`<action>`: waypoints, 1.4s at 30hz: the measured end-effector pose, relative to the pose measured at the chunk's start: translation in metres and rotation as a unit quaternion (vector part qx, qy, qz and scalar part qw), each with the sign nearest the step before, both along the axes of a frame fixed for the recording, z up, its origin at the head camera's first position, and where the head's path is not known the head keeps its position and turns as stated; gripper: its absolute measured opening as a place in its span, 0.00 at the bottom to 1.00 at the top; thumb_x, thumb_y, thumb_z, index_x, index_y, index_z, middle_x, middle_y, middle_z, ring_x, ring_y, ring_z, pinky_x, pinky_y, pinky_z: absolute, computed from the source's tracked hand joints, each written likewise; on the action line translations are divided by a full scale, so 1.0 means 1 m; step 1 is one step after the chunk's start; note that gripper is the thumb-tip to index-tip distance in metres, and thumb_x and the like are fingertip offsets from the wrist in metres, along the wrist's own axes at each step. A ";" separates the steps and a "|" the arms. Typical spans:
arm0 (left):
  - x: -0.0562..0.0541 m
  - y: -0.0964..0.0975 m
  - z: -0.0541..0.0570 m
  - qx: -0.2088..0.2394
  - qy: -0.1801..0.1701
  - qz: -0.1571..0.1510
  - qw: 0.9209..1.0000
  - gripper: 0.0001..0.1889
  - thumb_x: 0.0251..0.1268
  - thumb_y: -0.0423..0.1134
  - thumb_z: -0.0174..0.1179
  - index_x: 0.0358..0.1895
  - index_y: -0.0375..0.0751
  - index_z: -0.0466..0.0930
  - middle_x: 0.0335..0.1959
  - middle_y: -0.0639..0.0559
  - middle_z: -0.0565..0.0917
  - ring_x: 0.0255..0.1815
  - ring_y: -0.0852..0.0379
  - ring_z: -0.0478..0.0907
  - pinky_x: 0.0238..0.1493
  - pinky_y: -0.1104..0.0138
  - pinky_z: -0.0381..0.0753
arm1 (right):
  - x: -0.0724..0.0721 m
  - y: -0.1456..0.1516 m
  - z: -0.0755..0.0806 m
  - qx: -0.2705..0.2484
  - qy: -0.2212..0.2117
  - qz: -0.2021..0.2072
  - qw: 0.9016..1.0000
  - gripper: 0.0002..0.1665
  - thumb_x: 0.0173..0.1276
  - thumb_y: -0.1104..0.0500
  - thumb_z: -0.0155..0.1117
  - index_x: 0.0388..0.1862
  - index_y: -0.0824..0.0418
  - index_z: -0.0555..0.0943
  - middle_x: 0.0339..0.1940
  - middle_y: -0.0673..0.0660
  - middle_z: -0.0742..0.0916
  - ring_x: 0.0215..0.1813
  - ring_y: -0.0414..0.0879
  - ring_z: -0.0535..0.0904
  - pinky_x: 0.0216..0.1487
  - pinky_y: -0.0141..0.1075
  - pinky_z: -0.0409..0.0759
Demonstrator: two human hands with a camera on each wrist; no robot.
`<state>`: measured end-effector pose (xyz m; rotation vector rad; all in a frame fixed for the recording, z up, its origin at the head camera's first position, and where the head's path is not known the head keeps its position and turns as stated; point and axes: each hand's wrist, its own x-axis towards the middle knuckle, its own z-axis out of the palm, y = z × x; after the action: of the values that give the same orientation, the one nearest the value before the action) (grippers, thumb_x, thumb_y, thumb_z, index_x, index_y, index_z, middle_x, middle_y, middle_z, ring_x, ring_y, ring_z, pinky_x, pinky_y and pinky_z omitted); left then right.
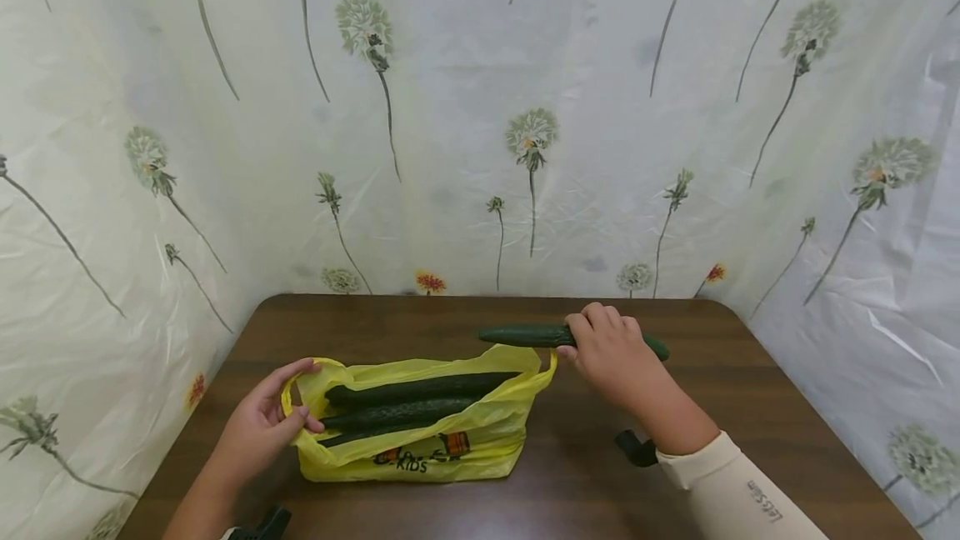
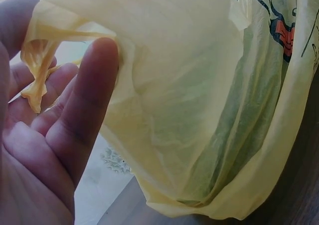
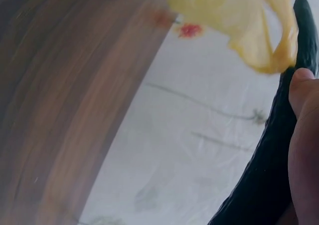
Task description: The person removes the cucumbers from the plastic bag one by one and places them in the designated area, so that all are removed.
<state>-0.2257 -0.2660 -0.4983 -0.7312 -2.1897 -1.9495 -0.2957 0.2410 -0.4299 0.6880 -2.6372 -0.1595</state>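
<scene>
As far as can be judged, midway through passing one cucumber [image 1: 527,336] into or out of the bag [image 1: 495,452]; impossible to tell which. Held lengthwise at the bag's far right corner, outside the mouth, one end pointing left along the far rim. Wrapped near its middle by the right hand [image 1: 609,352], in a narrow, full grip. Close by that thumb, the bag's right handle [image 1: 552,365]; perhaps pinched along with the cucumber, but cannot tell for sure.

At the bag's left end, the left hand [image 1: 262,415], fingers hooked about the left handle [image 1: 287,394], thumb by the rim, mouth spread wide.

For the next move, by judgement: hold the left side steady, free the right handle from the cucumber if caught, and steer lengthwise without snagging the thin plastic.

Now counted, outward: one bag, with two handles. Inside the bag, two cucumbers [image 1: 420,390] in plain view, side by side, plus a dark strip [image 1: 352,438] by the near wall, probably another. Altogether, three for certain, four likely. Under the bag, one table [image 1: 420,323]. Right of the bag, one sleeve [image 1: 742,490] and one black piece [image 1: 636,448] at the wrist. Beyond the bag, a flowered sheet [image 1: 450,190].
</scene>
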 end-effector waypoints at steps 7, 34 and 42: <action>0.000 0.000 0.000 0.003 -0.004 -0.006 1.000 0.30 0.73 0.16 0.52 0.77 0.25 0.58 0.71 0.61 0.73 0.35 0.54 0.89 0.36 0.67 0.90 | -0.003 0.018 -0.006 -0.023 -0.017 -0.010 1.000 0.28 0.73 0.44 0.69 0.59 0.63 0.76 0.51 0.61 0.77 0.45 0.54 0.71 0.40 0.46 0.69; -0.002 -0.001 0.000 -0.002 0.007 -0.011 1.000 0.31 0.72 0.15 0.50 0.77 0.25 0.59 0.72 0.60 0.73 0.35 0.55 0.90 0.24 0.68 0.85 | -0.027 0.080 -0.060 -0.074 -0.153 -0.076 0.983 0.29 0.80 0.45 0.61 0.67 0.64 0.75 0.58 0.64 0.78 0.54 0.60 0.74 0.42 0.55 0.76; -0.002 -0.002 -0.002 0.003 0.001 -0.011 1.000 0.31 0.72 0.14 0.50 0.76 0.24 0.58 0.72 0.60 0.73 0.35 0.56 0.90 0.29 0.69 0.88 | -0.029 0.092 -0.074 -0.061 -0.177 -0.069 0.980 0.28 0.80 0.43 0.59 0.64 0.64 0.75 0.58 0.64 0.79 0.56 0.61 0.75 0.42 0.57 0.76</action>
<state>-0.2280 -0.2676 -0.5001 -0.7588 -2.1815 -1.9643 -0.3250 0.3327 -0.5044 0.5311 -3.0063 0.0955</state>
